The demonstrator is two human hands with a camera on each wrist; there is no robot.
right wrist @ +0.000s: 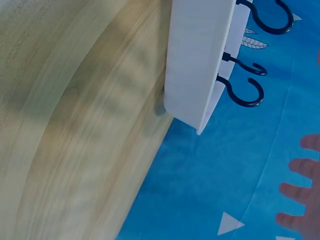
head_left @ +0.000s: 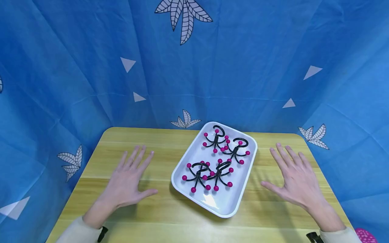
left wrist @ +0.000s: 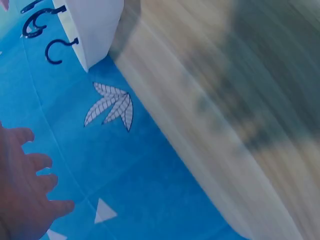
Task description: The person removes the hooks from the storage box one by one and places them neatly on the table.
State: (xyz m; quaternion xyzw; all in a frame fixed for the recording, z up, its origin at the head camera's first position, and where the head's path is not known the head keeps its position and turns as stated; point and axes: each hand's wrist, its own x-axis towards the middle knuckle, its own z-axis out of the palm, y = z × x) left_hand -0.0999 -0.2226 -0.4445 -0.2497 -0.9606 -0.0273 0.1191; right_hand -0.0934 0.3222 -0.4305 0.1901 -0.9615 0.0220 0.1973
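Hooks (head_left: 216, 158) lie in a tray (head_left: 223, 206) on the table (head_left: 164, 209), between left hand (head_left: 129, 182) and right hand (head_left: 296, 179).

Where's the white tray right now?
In the head view, the white rectangular plastic tray sits mid-table, angled, between left hand and right hand, touching neither.

The left hand (left wrist: 22, 192) spreads straight fingers over blue cloth (left wrist: 150, 180), with a white tray (left wrist: 92, 25) and black hooks (left wrist: 47, 37) beyond its fingertips.
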